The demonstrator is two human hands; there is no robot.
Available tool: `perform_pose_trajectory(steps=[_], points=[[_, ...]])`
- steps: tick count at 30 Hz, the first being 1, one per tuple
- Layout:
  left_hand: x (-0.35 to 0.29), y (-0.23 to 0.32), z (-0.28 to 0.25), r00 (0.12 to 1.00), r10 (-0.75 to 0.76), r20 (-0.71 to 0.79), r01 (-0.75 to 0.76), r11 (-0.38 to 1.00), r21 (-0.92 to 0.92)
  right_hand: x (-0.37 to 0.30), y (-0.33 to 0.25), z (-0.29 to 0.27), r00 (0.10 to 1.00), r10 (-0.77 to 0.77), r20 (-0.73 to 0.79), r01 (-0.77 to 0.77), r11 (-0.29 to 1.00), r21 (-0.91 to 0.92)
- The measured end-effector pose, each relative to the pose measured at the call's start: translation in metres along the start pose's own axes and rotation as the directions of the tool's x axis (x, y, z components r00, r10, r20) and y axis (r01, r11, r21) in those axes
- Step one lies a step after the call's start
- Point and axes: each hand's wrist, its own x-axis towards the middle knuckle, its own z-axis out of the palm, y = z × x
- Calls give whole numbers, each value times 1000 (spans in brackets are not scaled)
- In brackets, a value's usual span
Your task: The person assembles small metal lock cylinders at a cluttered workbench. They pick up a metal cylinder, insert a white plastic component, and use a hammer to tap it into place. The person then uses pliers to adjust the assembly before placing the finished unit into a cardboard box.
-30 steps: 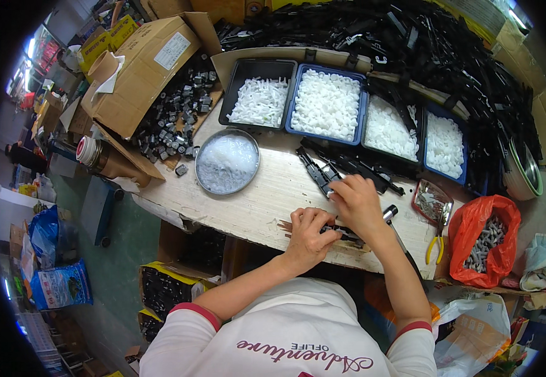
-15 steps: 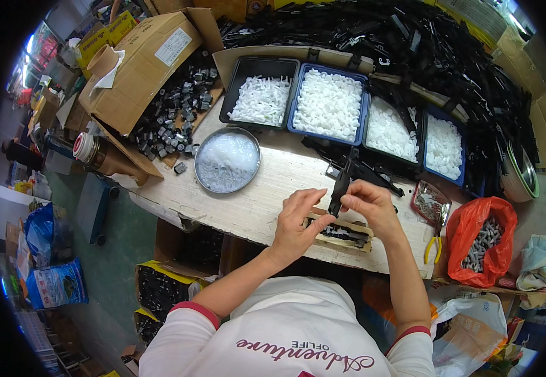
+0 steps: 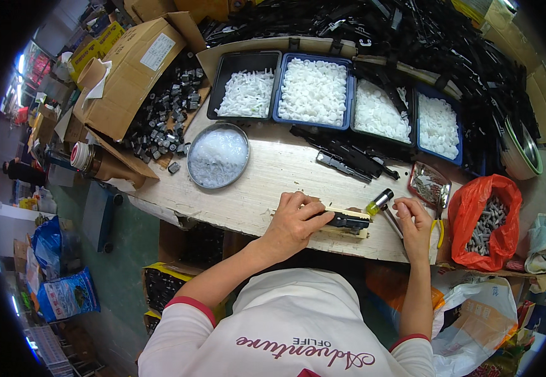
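Note:
A long black plastic part [image 3: 348,219] lies in a pale wooden fixture [image 3: 342,233] near the table's front edge. My left hand [image 3: 297,221] is closed over the part's left end, holding it down there. To the right, my right hand [image 3: 415,221] is raised with curled fingers and thumb drawn together; whatever they pinch is too small to make out. Between the fixture and this hand is a screwdriver with a green-yellow and black handle [image 3: 380,202], its metal shaft slanting toward the table edge. Whether my right hand touches it is unclear.
Four trays of small white plastic pieces [image 3: 314,91] line the back. A round metal dish [image 3: 217,156] stands left, near loose metal parts [image 3: 159,125]. Black parts [image 3: 342,157] lie mid-table. At right are a small tray [image 3: 429,182], yellow-handled pliers [image 3: 437,232] and a red bag [image 3: 483,220].
The black part, earlier raised and upright between both hands, now lies in the fixture under my left hand. My right hand has moved right, and the screwdriver has come into view beside it.

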Motion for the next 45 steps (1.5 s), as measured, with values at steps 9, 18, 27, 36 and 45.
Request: perform_pose_trajectory(steps=[9, 18, 27, 36, 45], points=[[0, 1, 4, 996, 20, 88, -27, 997, 75, -9, 9, 0, 993, -119, 21, 119, 933, -339], [-2, -7, 6, 996, 10, 88, -10, 1000, -1, -13, 16, 3, 984, -161, 74, 177, 876, -448], [-1, -6, 5, 995, 51, 83, -56, 997, 50, -17, 14, 10, 971, -191, 142, 238, 760, -605], [2, -11, 5, 992, 25, 127, -21, 999, -32, -17, 18, 13, 965, -216, 146, 259, 726, -637], [-2, -10, -4, 961, 68, 267, -98, 990, 101, -25, 12, 17, 985, -140, 101, 167, 630, -758]])
